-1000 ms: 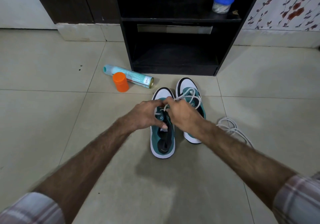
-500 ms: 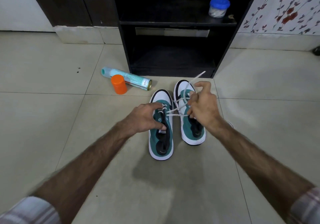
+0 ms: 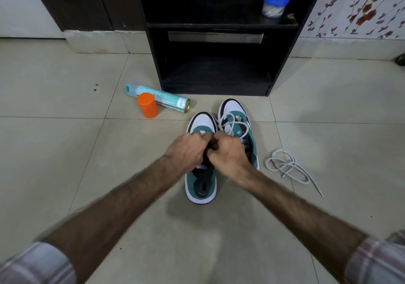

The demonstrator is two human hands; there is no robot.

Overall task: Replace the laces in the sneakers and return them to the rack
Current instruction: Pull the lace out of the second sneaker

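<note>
Both hands, left hand [image 3: 186,150] and right hand [image 3: 228,152], pinch the lace [image 3: 232,123] over the left sneaker [image 3: 200,185]; a slipped end could miss its eyelet.

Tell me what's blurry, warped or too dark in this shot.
Head view: forearms and sleeves smear near the bottom edge; the rack leans from wide-angle distortion and its shelves are nearly black; both hands and the sneakers are fairly sharp, throwing a soft shadow.

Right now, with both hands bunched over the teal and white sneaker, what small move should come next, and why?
Probably draw the white lace through the next eyelet: both hands meet over the left sneaker, and loose lace lies across the right sneaker.
</note>
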